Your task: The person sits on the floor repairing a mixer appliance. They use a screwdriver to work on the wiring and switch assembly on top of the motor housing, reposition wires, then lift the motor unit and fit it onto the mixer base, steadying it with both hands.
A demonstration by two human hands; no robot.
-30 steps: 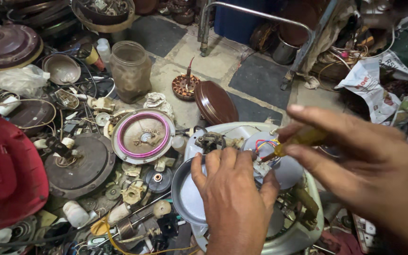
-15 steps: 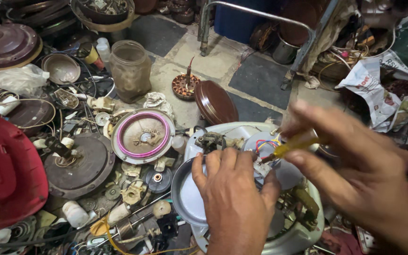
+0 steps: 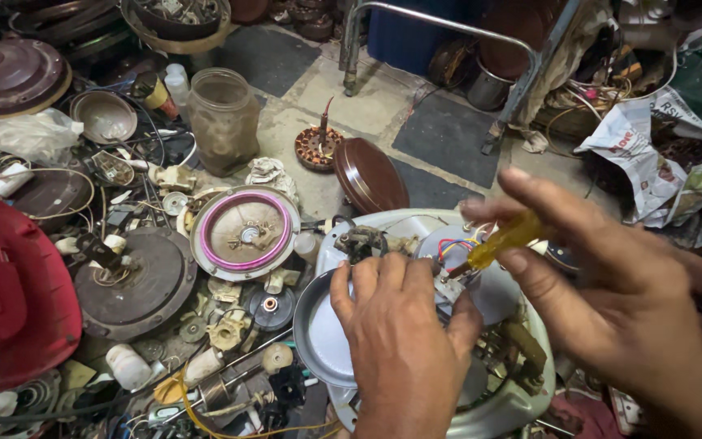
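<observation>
Steadying the white appliance base (image 3: 522, 398) on the floor, the left hand (image 3: 404, 341) lies flat, fingers loose; the right hand (image 3: 611, 276) pinches a yellow screwdriver (image 3: 501, 241) at the wiring (image 3: 452, 246). Seating the tip squarely seems next.

Floor (image 3: 343, 106) is worn concrete, I note, with dark mats laid on it: one far centre (image 3: 266, 57), one right of centre (image 3: 448, 138). A grey metal tube frame (image 3: 440, 24) stands at the far side, a blue bin (image 3: 424, 41) behind it. Left half is thick with clutter: round metal plates, wires, a cloudy glass jar (image 3: 223, 118), a red housing (image 3: 10, 301) at the near left edge. Crumpled newspaper (image 3: 635, 146) lies far right. Light is dim and even; no walls or windows in view.
</observation>
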